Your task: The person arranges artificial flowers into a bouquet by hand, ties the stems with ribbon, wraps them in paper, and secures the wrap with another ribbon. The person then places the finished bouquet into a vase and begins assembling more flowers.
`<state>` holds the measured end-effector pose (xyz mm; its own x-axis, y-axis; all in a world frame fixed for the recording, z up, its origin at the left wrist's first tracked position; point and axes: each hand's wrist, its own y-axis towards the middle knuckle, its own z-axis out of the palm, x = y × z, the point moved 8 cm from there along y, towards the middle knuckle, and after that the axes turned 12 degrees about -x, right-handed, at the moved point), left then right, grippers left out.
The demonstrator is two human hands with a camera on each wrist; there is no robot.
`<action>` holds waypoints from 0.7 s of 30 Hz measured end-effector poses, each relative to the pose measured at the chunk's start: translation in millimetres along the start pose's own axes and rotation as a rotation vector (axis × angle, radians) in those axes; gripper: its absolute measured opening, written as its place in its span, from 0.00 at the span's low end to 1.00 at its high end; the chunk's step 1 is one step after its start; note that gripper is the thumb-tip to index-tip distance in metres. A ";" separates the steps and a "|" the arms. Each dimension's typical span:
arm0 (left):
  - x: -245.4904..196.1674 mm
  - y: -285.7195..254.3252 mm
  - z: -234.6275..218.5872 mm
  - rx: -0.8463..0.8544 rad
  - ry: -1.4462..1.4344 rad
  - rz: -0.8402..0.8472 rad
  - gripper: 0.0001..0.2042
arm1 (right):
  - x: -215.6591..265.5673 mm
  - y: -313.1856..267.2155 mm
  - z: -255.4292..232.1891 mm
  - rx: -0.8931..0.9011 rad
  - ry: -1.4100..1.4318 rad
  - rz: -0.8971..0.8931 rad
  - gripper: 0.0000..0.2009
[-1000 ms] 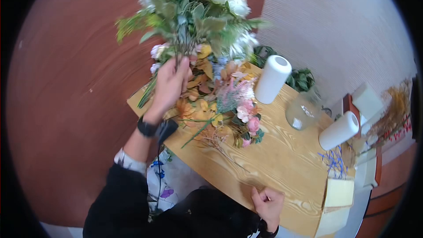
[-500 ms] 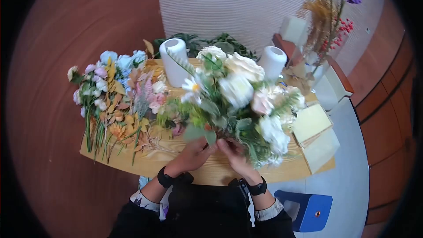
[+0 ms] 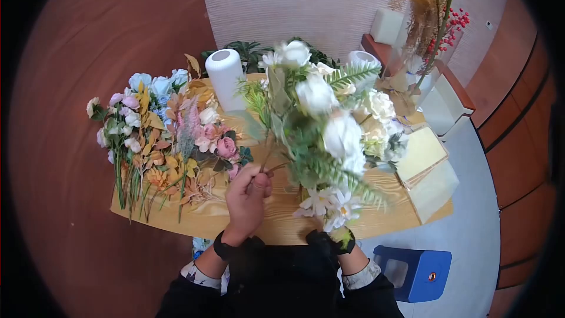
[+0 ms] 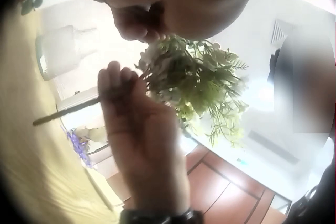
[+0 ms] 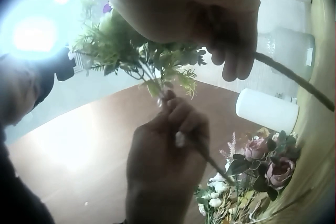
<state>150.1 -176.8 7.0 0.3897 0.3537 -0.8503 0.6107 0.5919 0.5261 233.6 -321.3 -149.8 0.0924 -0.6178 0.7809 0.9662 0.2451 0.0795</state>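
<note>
On the left end of the pale wooden table (image 3: 376,224) lie loose stems of pink, white and orange artificial flowers (image 3: 165,141), with a white cylindrical roll (image 3: 225,79) standing behind them. Just right of the pile, the left hand (image 3: 247,197) pinches one thin stem between curled fingers (image 4: 118,85) above the tabletop. That stem belongs to the big bouquet of white blooms and green fern leaves (image 3: 323,129), held up over the table's middle. Further right, the right hand (image 5: 210,8) curls round another stem; the bouquet hides it from the head camera. Cream boxes (image 3: 426,176) sit at the table's right end.
</note>
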 end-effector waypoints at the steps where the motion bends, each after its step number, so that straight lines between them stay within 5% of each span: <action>1: -3.9 2.1 -9.5 -0.071 -0.068 -0.069 0.08 | 17.0 5.1 -0.1 -0.026 -0.171 -0.182 0.14; 2: -3.6 3.0 -17.7 -0.141 -0.138 -0.138 0.08 | 38.4 8.7 5.0 -0.055 -0.342 -0.367 0.13; 4: 0.5 10.2 -37.1 -0.200 -0.030 -0.013 0.08 | 85.4 25.9 27.8 -0.181 -0.342 -0.268 0.11; 6: -11.5 25.0 -32.1 -0.059 -0.615 -0.276 0.08 | 103.6 30.6 26.9 -0.290 -0.341 -0.163 0.09; 8: -11.4 31.8 -39.8 -0.104 -0.571 -0.283 0.09 | 112.2 30.3 17.0 -0.368 -0.303 -0.205 0.09; 11: -1.0 24.3 -26.1 0.082 -0.766 -0.565 0.12 | 108.8 26.6 11.5 -0.353 -0.295 -0.190 0.10; 21: 1.1 6.7 -7.2 0.301 -0.776 -0.600 0.15 | 103.7 15.5 39.9 -0.202 -0.326 -0.193 0.09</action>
<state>149.7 -167.1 9.5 0.2363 -0.5698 -0.7871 0.9578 0.2730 0.0900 248.5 -351.7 -42.9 -0.1444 -0.3617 0.9210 0.9890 -0.0237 0.1458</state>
